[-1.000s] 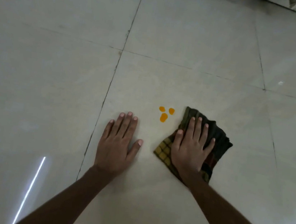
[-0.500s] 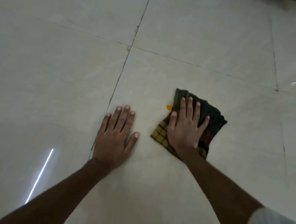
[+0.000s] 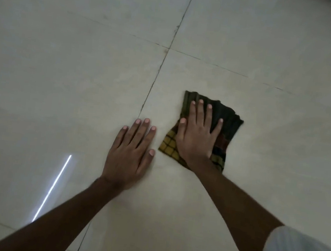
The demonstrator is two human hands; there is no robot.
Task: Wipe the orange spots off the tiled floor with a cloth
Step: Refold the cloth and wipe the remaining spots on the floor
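Two hands flat on the tiled floor (image 3: 246, 188), one cloth under the right.

The right hand (image 3: 197, 139) lies spread, palm down, on one folded checked cloth (image 3: 226, 131), near its tile's far-left corner. The left hand (image 3: 131, 152) rests flat on bare tile just beside it, fingers extended, gripping nothing. Orange spots visible: none.

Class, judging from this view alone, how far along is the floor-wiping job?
Done: no orange spots show on the pale tiled floor. In hand: the right hand presses flat on the dark checked cloth; the left hand braces on the tile. Left: lifting the cloth to check underneath.
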